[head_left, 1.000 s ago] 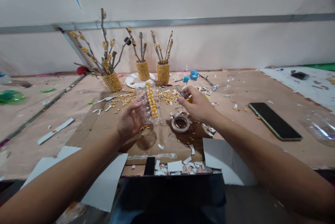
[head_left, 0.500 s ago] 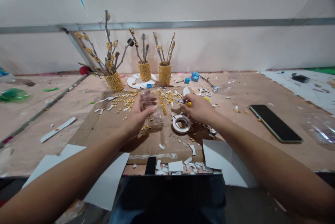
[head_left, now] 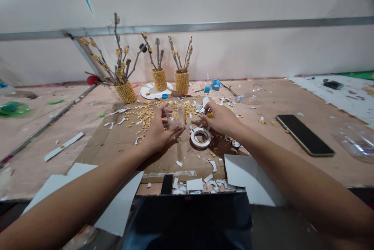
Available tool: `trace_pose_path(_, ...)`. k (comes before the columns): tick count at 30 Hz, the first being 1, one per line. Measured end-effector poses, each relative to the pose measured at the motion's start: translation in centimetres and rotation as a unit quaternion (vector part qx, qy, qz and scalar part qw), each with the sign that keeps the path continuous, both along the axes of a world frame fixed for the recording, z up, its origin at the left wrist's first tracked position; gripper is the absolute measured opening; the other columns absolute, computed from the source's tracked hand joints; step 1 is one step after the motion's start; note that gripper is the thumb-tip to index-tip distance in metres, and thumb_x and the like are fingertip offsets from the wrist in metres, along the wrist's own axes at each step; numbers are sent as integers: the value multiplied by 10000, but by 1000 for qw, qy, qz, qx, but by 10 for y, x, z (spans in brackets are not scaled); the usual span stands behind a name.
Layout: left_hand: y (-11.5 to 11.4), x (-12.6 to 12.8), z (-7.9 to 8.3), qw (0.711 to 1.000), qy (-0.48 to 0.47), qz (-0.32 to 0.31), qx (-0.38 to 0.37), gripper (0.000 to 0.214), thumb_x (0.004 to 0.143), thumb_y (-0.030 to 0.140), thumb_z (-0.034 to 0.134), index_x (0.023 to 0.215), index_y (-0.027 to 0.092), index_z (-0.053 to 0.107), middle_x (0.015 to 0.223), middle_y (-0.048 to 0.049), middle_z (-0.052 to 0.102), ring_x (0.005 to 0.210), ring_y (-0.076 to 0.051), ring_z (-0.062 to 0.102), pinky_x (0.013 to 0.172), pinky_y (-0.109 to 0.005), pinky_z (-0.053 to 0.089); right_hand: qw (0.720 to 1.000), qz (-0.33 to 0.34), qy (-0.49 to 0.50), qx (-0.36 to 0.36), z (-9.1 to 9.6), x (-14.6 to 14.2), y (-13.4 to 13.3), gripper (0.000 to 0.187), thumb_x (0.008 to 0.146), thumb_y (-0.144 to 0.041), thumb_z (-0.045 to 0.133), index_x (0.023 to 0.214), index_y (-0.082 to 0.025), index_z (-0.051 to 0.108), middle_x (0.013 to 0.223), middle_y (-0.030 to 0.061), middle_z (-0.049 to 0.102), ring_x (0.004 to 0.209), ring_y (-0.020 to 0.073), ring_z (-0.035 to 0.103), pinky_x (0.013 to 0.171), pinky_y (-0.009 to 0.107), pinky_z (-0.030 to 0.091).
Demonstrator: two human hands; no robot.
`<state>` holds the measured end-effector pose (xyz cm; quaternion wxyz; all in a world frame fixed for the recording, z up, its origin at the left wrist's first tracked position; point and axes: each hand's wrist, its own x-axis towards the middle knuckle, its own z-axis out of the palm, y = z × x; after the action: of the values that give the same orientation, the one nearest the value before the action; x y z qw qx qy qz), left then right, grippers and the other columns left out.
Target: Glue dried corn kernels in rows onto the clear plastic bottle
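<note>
Clear plastic is what I have in my left hand (head_left: 157,133): a cut bottle (head_left: 175,115) standing on the cardboard sheet (head_left: 117,140), my fingers curled round its near side. I judge it light, thin-walled and easy to dent, so a soft hold low on the body suits it better than a squeeze at the open rim. My right hand (head_left: 222,119) is closed over something small and yellow with a white scrap at the fingertips; I cannot tell what it is. A tape roll (head_left: 201,138) lies just beside that hand. Corn kernels (head_left: 143,113) are scattered over the bench (head_left: 292,98), kernel-covered vases (head_left: 181,82) stand behind, and a phone (head_left: 304,135) lies well to the right.
</note>
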<state>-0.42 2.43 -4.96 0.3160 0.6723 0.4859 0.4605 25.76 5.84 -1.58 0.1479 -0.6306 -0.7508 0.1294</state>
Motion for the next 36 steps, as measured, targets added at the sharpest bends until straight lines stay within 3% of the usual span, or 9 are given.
trace_pose_path(8,0,-4,3,997,51,8,58,1021,780,420,931,1595,272,333,1459,-181,600,1329,-361,616,1078,-559,524,1000,0,-4,-4,0,2,2,285,985,-431,671,1192,-236,686,1126,138,794,984,315,717,732,367,422)
trace_pose_path(12,3,-1,5,999,25,-31,30,1014,793,347,919,1615,287,329,1377,-154,661,1297,-340,649,1112,-574,507,1000,3,-12,-8,-3,2,3,296,988,-448,666,1196,-239,695,1124,138,794,982,322,719,721,369,415)
trace_pose_path(20,0,1,13,994,-100,-28,-41,907,724,244,951,1515,289,509,1328,-124,689,1224,-315,673,1093,-541,527,999,-1,-29,-19,1,3,2,271,949,-442,730,1137,-248,753,1113,139,803,955,315,724,701,361,430)
trace_pose_path(22,0,0,17,978,-190,-33,-79,785,755,254,918,1457,276,567,1270,-106,716,1161,-284,696,1058,-490,553,999,-3,-37,-24,1,3,1,259,929,-446,752,1100,-254,775,1082,132,804,931,316,728,697,365,439)
trace_pose_path(27,-2,-6,30,901,-388,-75,-179,603,787,293,801,1364,214,642,1051,-61,773,897,-226,749,870,-397,636,998,10,-48,-37,1,3,1,248,870,-416,811,1069,-268,803,1083,109,810,955,313,737,716,365,462)
trace_pose_path(30,-5,-9,35,873,-436,-73,-207,544,815,317,717,1334,165,665,1021,-92,806,943,-285,786,910,-462,655,998,24,-38,-43,6,9,5,289,862,-459,818,1089,-282,797,1094,73,820,953,278,742,729,348,479)
trace_pose_path(33,-9,-10,40,856,-455,-75,-233,516,813,328,660,1275,100,683,1038,-146,828,996,-342,804,933,-499,658,999,12,-36,-17,15,25,14,348,992,-505,649,1203,-251,761,1220,95,800,1045,272,737,808,360,505)
trace_pose_path(36,-13,-9,44,843,-467,-77,-256,546,796,318,623,1272,55,672,1093,-181,831,957,-336,817,863,-462,678,990,-30,-138,-7,18,46,26,471,962,-530,670,1321,-229,718,1382,159,732,1168,338,709,847,392,513)
